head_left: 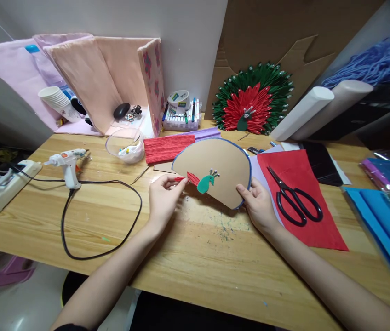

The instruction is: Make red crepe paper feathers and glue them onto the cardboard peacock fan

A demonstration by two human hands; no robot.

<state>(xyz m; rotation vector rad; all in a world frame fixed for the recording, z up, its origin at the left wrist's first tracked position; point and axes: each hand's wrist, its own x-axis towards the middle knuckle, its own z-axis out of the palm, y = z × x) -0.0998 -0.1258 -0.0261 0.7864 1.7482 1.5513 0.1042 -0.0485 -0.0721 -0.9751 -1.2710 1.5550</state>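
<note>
Held up at a tilt over the table is a fan-shaped cardboard piece (215,156) with a blue edge. A green peacock body (203,185) with small pins on its head is on its lower part, and a red paper feather (192,178) lies beside that body. My right hand (257,202) grips the cardboard's right edge between thumb and fingers. Between the thumb and fingers of my left hand (167,195) is another red paper feather (179,179), close to the cardboard's lower left edge.
Black scissors (295,200) rest on red paper (314,230) at right. A white glue gun (69,165) stands at left, its black cord (140,216) looped on the table. Behind are red crepe paper (167,148), a clear bowl (126,145) and a finished red-green peacock (252,103).
</note>
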